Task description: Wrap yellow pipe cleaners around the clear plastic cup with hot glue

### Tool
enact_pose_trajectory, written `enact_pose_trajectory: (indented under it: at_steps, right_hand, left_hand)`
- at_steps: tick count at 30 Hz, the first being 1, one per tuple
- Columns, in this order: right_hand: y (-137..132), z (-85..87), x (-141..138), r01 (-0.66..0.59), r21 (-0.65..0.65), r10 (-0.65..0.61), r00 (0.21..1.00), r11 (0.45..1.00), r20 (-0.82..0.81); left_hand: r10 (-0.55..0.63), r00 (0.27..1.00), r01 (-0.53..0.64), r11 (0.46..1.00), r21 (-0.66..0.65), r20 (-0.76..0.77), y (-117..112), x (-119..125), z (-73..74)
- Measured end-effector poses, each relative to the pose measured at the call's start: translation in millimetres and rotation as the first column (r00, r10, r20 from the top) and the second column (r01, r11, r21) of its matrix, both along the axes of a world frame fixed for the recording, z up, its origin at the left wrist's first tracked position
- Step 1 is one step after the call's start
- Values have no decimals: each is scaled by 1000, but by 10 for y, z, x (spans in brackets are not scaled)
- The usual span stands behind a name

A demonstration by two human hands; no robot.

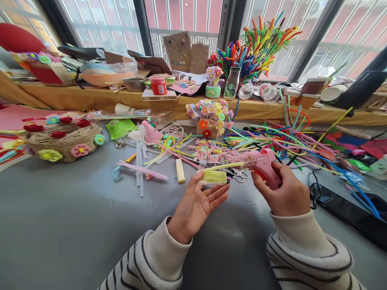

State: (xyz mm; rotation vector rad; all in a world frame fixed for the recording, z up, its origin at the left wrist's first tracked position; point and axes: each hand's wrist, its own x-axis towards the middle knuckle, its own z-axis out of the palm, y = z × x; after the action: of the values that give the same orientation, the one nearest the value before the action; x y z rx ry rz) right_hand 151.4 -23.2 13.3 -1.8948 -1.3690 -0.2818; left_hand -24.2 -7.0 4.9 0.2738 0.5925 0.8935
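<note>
My left hand (195, 203), palm up, grips a small clear piece wrapped in yellow pipe cleaner (213, 176) between thumb and fingers. One loose yellow strand (228, 165) sticks out from it to the right, close to the nozzle of a pink hot glue gun (266, 162). Around that gun's handle my right hand (290, 191) is closed. Whether the nozzle touches the strand I cannot tell. Just behind the wrapped piece lie scissors (240, 175), partly hidden. A pale yellow lighter (180, 170) is on the grey table left of it.
Glue sticks (139, 169) and a pink pipe cleaner (143, 170) lie to the left, near a flower-trimmed basket (65, 141). Many loose pipe cleaners (272, 139) spread behind the glue gun. A black phone (347, 213) lies at right. A small flower box (208, 127) stands further back.
</note>
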Motion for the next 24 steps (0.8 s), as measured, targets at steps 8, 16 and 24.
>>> enact_pose_trajectory:
  at_steps: [8, 16, 24]
  right_hand:
    - [10, -41, -20, -25, 35, 24, 999, 999, 33]
    - [54, -118, 33, -16, 138, 2, 995, 990, 101]
    - [49, -117, 29, -24, 123, 14, 997, 992, 82]
  left_hand:
    - [-27, 999, 28, 1000, 15, -32, -12, 15, -7]
    - [-31, 997, 31, 1000, 2, -66, 15, 40, -21]
    - [-37, 997, 37, 999, -1, -70, 10, 26, -30]
